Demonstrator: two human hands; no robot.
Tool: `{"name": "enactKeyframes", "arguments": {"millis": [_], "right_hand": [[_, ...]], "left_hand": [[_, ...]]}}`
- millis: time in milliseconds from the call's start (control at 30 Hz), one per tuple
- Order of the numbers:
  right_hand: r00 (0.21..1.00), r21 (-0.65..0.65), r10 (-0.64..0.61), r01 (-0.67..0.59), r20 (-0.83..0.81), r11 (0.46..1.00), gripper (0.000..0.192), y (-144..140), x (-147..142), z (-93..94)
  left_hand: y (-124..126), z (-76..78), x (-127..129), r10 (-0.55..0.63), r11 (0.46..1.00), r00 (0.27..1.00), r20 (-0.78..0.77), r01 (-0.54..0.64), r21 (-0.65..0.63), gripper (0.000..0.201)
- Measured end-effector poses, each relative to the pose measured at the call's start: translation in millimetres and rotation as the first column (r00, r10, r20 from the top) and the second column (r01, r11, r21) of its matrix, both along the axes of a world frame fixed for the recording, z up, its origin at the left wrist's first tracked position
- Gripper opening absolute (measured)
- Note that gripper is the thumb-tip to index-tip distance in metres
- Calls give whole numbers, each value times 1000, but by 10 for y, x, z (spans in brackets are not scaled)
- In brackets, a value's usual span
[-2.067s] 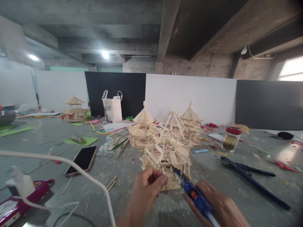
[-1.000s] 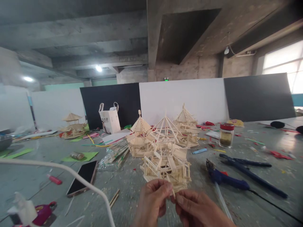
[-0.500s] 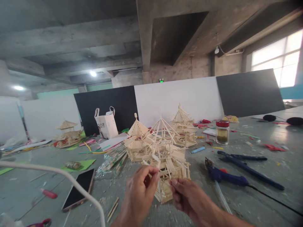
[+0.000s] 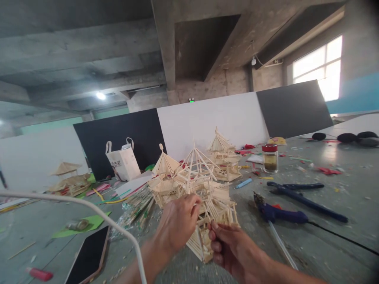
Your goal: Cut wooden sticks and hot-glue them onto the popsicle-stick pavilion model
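The model (image 4: 214,221) is off the desk (image 4: 325,236), tilted, with both hands clamped on it: the left hand (image 4: 177,225) pinches a stick at its upper frame, and the right hand (image 4: 229,248) grips the lower edge from beneath. It is all thin sticks and glue, so I'd say the hold should stay light and sit on the thicker rails, not the roof spars. Supporting the base from below looks wise. Any turning ought to be slow, so nothing snaps or knocks the finished ones just behind.

Counting round: three more stick pavilions (image 4: 192,169) stand in a cluster behind the held one, and a fifth (image 4: 69,179) sits far left. One blue glue gun (image 4: 280,215) lies near the right hand, with one pair of long cutters (image 4: 302,197) beyond it. One red-lidded jar (image 4: 270,157), one phone (image 4: 87,258), one paper bag (image 4: 122,161), one bundle of loose sticks (image 4: 137,205).
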State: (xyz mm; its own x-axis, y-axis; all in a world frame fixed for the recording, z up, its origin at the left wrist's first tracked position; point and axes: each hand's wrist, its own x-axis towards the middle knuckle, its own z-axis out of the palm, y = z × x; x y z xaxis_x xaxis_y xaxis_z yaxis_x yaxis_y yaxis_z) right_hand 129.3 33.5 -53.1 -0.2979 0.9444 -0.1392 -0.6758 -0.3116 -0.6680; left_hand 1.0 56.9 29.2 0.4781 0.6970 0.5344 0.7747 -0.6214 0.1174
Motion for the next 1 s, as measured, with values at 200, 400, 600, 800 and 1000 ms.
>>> {"name": "enactKeyframes", "arguments": {"millis": [200,400,600,800,1000], "right_hand": [[998,-73,-21,17,-54,997,20,17,-28,27],[992,-108,-14,1,-123,994,15,21,-52,55],[980,-123,-17,-8,-199,992,15,52,-69,12],[963,-131,-15,-21,-268,991,11,53,-87,19],[951,-141,20,-67,-310,988,11,81,-88,11]], "left_hand": [[79,-5,21,14,1000,997,-72,-13,16,18],[125,3,52,-28,999,979,-203,31,13,20],[44,16,84,119,993,976,-181,-112,44,21],[29,-7,96,81,989,973,-216,-105,-104,26],[57,-2,47,-59,997,984,-168,51,-54,23]]}}
